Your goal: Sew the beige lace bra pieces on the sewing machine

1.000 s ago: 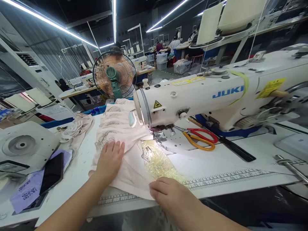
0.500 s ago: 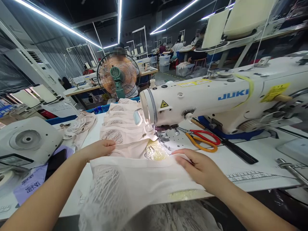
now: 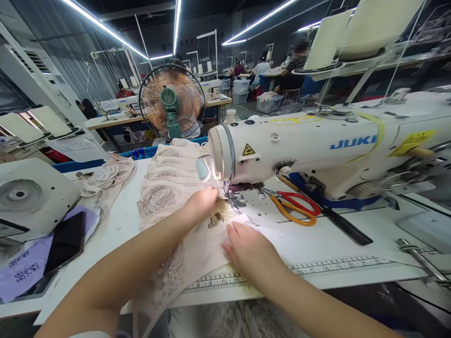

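A pale pink garment piece (image 3: 203,251) with lace cups lies over the table's front edge and partly hangs down. My right hand (image 3: 252,249) has its thumb and fingers closed on the garment's right edge, just in front of the needle plate. Beside the presser foot of the white sewing machine (image 3: 268,148), my left hand (image 3: 200,206) is closed on pale cloth, its fingertips partly hidden. Behind that hand, a row of similar lace pieces (image 3: 169,162) runs back along the table. A shiny yellowish patch (image 3: 220,213) shows between my hands.
Orange-and-red-handled scissors (image 3: 294,209) and a black-handled tool (image 3: 348,225) lie right of the needle. A printed ruler (image 3: 327,267) follows the front edge. At left are a phone (image 3: 66,241) and a heap of lace garments (image 3: 109,180). A fan (image 3: 172,101) stands behind.
My left hand has moved right and forward to the presser foot. My right hand has shifted left with the garment piece, which now sits closer to the needle and uncovers the ruler.
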The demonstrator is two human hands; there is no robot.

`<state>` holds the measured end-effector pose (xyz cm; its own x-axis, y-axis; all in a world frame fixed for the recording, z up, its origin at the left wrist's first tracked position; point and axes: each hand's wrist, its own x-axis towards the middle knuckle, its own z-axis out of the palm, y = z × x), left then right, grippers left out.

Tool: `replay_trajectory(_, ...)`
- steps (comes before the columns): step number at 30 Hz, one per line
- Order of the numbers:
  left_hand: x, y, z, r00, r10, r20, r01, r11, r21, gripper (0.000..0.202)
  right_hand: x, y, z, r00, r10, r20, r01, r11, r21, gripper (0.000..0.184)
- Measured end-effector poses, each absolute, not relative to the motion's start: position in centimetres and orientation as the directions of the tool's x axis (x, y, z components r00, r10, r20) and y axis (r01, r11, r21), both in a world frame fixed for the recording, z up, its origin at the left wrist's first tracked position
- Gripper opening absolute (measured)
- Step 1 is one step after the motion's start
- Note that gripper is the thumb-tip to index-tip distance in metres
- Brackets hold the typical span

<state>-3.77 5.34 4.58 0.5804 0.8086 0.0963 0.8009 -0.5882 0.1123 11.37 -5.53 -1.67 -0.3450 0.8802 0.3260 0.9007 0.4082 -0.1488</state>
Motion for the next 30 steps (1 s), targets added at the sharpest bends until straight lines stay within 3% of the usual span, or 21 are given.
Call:
replay_trajectory(3, -1.9, 7.7, 2.4, 0.460, 0.884, 0.078, 0.879, -0.466, 0.101, 0.026, 10.0, -5.4, -2.8, -0.414, 0.863, 0.291, 0.879, 0.462, -0.119, 0.037)
replay_trajectory(9, -1.9, 10.9, 1.9, 0.345, 0.936, 0.062, 0.929, -0.350, 0.115, 0.020, 10.6, -3.4, -1.8, -0.568, 0.791, 0.227, 0.785, 0.604, -0.139, 0.047)
replay_trajectory(14, -3.5, 7.2, 3.1, 0.516, 0.855, 0.045, 0.846, -0.518, 0.126, 0.020, 11.8, -1.7, -0.9, -0.646, 0.729, 0.228, 0.700, 0.684, -0.204, 0.046)
replay_trajectory(17, -4.7, 4.1, 2.5, 0.776, 0.624, 0.094, 0.605, -0.777, 0.175, 0.027, 11.8, -1.7, -0.7, -0.637, 0.728, 0.253, 0.689, 0.685, -0.237, 0.034)
replay_trajectory(19, -5.2, 2.9, 1.7, 0.845, 0.509, 0.167, 0.485, -0.859, 0.166, 0.036, 11.8, -2.3, -0.7, -0.625, 0.733, 0.270, 0.691, 0.680, -0.245, 0.029)
replay_trajectory(23, -5.3, 2.6, 0.4, 0.826, 0.526, 0.202, 0.516, -0.850, 0.103, 0.040, 12.6, -4.2, -0.8, -0.627, 0.710, 0.321, 0.678, 0.700, -0.226, 0.030)
replay_trajectory(30, -4.6, 3.9, 0.1, 0.825, 0.526, 0.205, 0.533, -0.846, 0.027, 0.041, 14.7, -5.5, -2.5, -0.624, 0.651, 0.431, 0.693, 0.717, -0.079, 0.038)
